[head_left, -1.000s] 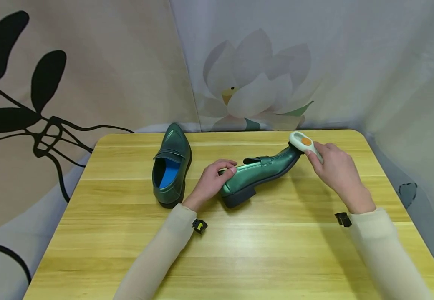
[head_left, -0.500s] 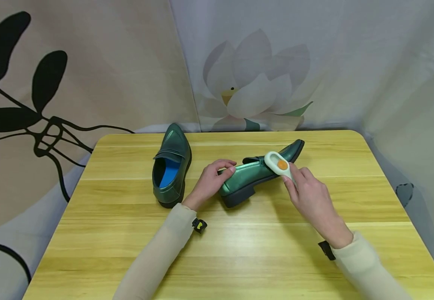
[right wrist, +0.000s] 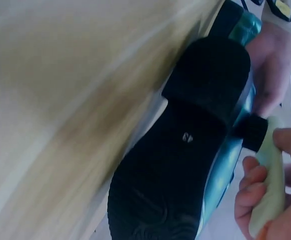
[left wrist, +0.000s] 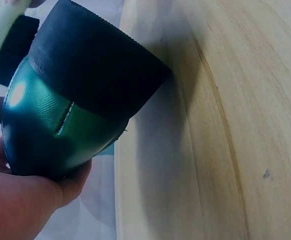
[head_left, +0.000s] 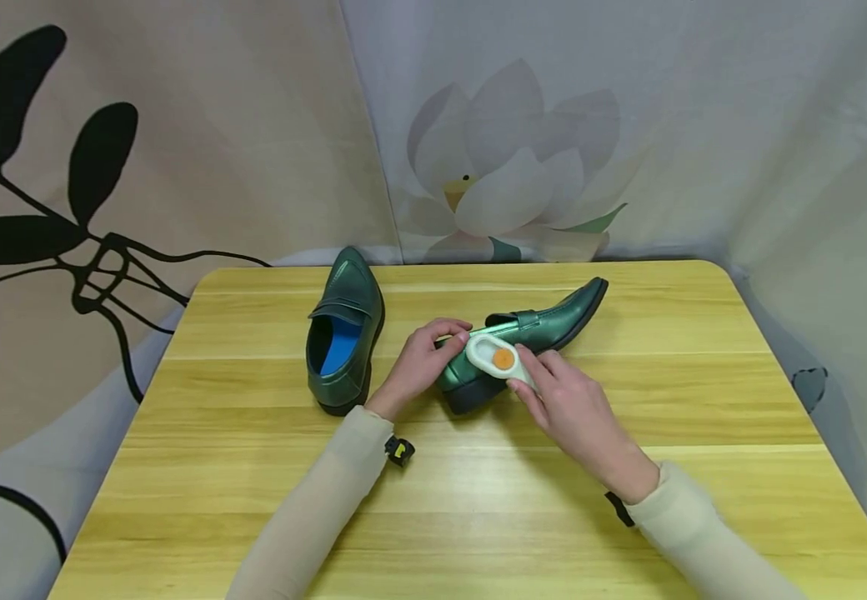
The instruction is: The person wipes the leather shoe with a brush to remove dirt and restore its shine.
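A metallic green loafer (head_left: 553,325) is tilted on the table, its toe pointing to the back right and its black sole showing in the right wrist view. My left hand (head_left: 426,358) grips it at the heel opening, thumb and fingers around the back in the left wrist view. In my right hand (head_left: 572,408) is a white shoe brush (head_left: 489,354) with an orange spot on its handle. Its dark bristles (right wrist: 254,132) lie against the side of the loafer close to the heel.
The matching green loafer (head_left: 347,333) with a blue insole stands upright to the left of my left hand. Both are on a wooden table (head_left: 463,517). Behind the far edge hangs a curtain (head_left: 666,167) printed with a flower and leaves.
My right hand has drawn the brush from the loafer's toe along its side to the heel, moving left and nearer. The left hand and both loafers stay in place.
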`<act>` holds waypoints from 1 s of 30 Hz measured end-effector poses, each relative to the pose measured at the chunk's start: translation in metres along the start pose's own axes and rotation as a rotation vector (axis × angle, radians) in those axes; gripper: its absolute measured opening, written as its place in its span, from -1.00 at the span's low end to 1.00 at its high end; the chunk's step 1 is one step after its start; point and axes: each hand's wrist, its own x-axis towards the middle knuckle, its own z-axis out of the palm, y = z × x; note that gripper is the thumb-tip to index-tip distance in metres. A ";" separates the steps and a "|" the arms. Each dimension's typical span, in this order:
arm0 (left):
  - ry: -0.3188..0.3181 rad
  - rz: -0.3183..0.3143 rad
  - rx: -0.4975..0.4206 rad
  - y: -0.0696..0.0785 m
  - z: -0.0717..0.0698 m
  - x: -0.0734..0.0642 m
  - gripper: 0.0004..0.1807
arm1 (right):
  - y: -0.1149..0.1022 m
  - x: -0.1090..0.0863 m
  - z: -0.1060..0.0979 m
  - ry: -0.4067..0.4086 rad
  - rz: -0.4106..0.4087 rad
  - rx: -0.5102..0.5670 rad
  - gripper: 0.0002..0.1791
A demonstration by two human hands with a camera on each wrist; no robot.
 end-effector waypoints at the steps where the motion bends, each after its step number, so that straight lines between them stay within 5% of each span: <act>1: 0.000 -0.004 -0.001 0.000 0.000 0.000 -0.71 | -0.002 0.000 0.002 -0.009 -0.018 0.007 -0.42; 7: -0.005 -0.010 0.000 -0.001 -0.001 0.001 -0.71 | -0.001 -0.002 0.003 -0.070 -0.104 0.073 -0.36; 15: 0.008 -0.020 -0.015 -0.004 -0.002 0.001 -0.70 | 0.030 -0.010 -0.008 0.019 -0.013 0.032 -0.25; 22: 0.010 -0.008 -0.032 -0.004 -0.001 0.000 -0.71 | 0.020 -0.007 -0.003 -0.033 -0.066 0.071 -0.39; 30: 0.004 0.004 -0.014 -0.002 0.002 0.000 -0.75 | 0.014 0.009 -0.003 0.040 0.068 0.086 -0.47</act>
